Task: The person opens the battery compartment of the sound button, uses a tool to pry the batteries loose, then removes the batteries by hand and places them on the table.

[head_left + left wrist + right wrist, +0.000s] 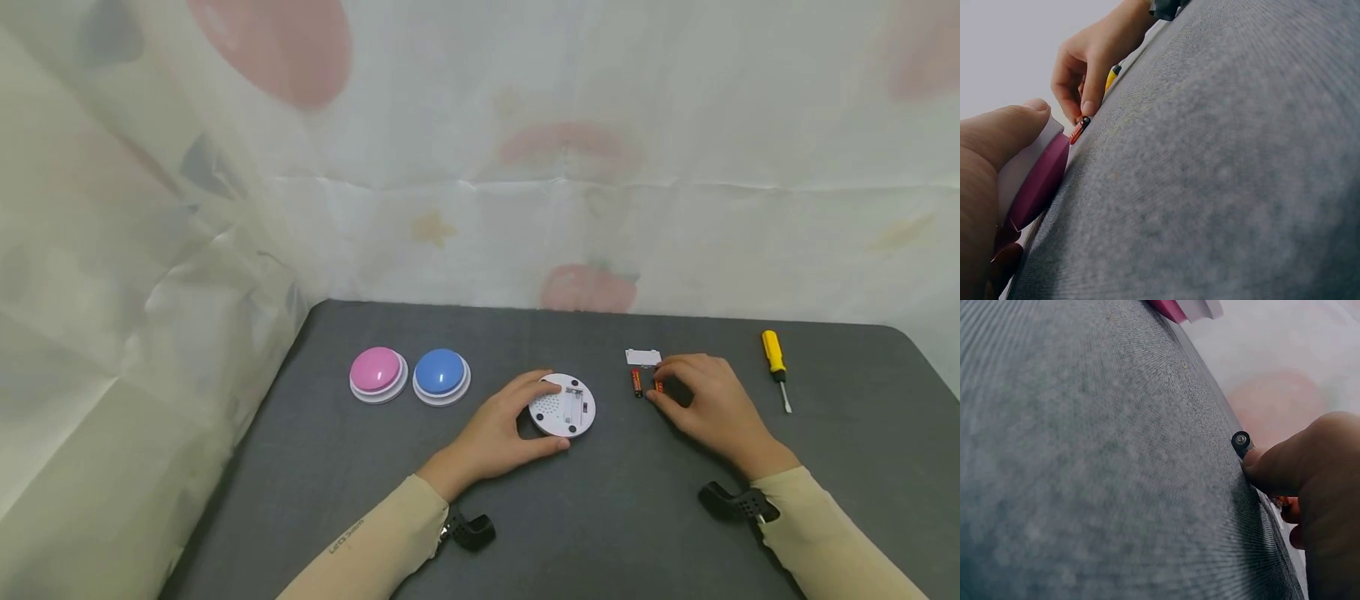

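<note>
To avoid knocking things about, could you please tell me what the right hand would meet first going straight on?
Past the gripped battery, the right hand would probably meet the loose battery first, though depth is unclear.

A round white device (560,412) rests underside up in the left hand (498,427), its battery compartment open, its magenta dome (1042,185) facing downward. To its right, one orange-and-black battery (637,383) lies just left of another battery (659,386), which the right hand (708,404) pinches, partly hiding it. Just beyond, on the far side, lies a flat white cover (642,357).
</note>
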`<state>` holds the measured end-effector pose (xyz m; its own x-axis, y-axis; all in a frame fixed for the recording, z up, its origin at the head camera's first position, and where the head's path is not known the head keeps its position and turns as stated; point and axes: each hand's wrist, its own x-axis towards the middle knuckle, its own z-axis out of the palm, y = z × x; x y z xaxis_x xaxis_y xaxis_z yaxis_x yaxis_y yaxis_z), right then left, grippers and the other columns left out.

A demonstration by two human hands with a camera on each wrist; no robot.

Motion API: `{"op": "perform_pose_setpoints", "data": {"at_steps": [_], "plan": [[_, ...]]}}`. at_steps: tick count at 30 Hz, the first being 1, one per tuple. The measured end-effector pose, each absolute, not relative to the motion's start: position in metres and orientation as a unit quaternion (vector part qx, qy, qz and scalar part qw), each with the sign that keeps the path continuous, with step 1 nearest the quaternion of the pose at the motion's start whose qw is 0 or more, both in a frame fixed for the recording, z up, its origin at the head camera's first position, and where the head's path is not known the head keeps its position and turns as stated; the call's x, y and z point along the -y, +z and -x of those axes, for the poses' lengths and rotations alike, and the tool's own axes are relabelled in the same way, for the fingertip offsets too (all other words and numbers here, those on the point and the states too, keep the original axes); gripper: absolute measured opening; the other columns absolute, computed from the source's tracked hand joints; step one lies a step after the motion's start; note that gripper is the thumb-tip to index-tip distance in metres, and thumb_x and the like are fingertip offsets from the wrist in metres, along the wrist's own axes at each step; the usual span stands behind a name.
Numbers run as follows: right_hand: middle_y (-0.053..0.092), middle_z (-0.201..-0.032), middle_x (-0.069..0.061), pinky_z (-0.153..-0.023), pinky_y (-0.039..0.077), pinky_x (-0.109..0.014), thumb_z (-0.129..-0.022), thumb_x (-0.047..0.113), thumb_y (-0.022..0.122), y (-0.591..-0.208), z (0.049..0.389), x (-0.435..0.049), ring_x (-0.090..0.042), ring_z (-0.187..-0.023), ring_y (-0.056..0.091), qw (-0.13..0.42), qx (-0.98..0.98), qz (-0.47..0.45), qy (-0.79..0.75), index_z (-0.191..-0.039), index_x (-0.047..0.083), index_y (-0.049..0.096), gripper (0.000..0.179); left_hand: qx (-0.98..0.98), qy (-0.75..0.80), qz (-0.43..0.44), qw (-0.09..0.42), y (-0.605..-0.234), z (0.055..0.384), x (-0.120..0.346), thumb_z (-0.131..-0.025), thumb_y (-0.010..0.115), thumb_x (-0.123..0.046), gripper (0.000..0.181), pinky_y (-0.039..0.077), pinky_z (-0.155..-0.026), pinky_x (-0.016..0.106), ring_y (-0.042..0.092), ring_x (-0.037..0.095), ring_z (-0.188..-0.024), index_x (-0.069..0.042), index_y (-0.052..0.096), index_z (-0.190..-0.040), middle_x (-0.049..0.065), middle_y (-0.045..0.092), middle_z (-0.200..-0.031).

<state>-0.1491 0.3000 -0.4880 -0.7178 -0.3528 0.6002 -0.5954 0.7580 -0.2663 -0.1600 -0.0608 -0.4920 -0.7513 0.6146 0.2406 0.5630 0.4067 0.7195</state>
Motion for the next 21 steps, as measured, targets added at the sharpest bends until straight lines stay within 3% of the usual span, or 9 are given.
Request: {"op": "perform_pose_setpoints", "data": {"at_steps": [8, 14, 17, 21], "plan": [[0.077, -0.106, -0.007, -0.087, 0.048, -0.055, -0.077, 0.012, 0.095, -0.490, 0.147, -0.302, -0.030, -0.099, 0.069, 0.254, 0.904, -0.256, 0.229, -0.099, 0.010, 0.077, 0.028, -0.838, 0.413, -0.355, 0.027, -0.494, 0.160, 0.058, -0.091, 0.090, -0.047, 0.071, 0.040, -0.123, 0.044, 0.043, 0.014, -0.154, -0.026, 0.060, -0.152, -0.001, 0.047, -0.168], [0.077, -0.109, -0.009, -0.091, 0.047, -0.053, -0.086, 0.012, 0.089, -0.490, 0.145, -0.302, -0.032, -0.101, 0.069, 0.265, 0.901, -0.245, 0.241, -0.101, 0.010, 0.079, 0.018, -0.839, 0.411, -0.355, 0.030, -0.493, 0.160, 0.057, -0.091, 0.090, -0.046, 0.070, 0.040, -0.123, 0.044, 0.043, 0.014, -0.154, -0.025, 0.061, -0.151, -0.001, 0.047, -0.168], [0.077, -0.107, -0.011, -0.095, 0.046, -0.040, -0.097, 0.016, 0.081, -0.489, 0.144, -0.298, -0.031, -0.098, 0.068, 0.312, 0.877, -0.240, 0.275, -0.099, 0.007, 0.080, 0.009, -0.841, 0.410, -0.353, 0.032, -0.493, 0.161, 0.056, -0.091, 0.090, -0.047, 0.070, 0.040, -0.124, 0.043, 0.043, 0.013, -0.154, -0.025, 0.061, -0.151, -0.002, 0.047, -0.168], [0.076, -0.100, -0.016, -0.099, 0.043, -0.020, -0.109, 0.026, 0.068, -0.485, 0.143, -0.280, -0.032, -0.093, 0.066, 0.387, 0.815, -0.260, 0.344, -0.094, 0.000, 0.079, 0.032, -0.841, 0.410, -0.352, 0.032, -0.494, 0.161, 0.056, -0.091, 0.091, -0.047, 0.070, 0.039, -0.124, 0.042, 0.043, 0.013, -0.154, -0.025, 0.061, -0.151, -0.004, 0.047, -0.168]]}}
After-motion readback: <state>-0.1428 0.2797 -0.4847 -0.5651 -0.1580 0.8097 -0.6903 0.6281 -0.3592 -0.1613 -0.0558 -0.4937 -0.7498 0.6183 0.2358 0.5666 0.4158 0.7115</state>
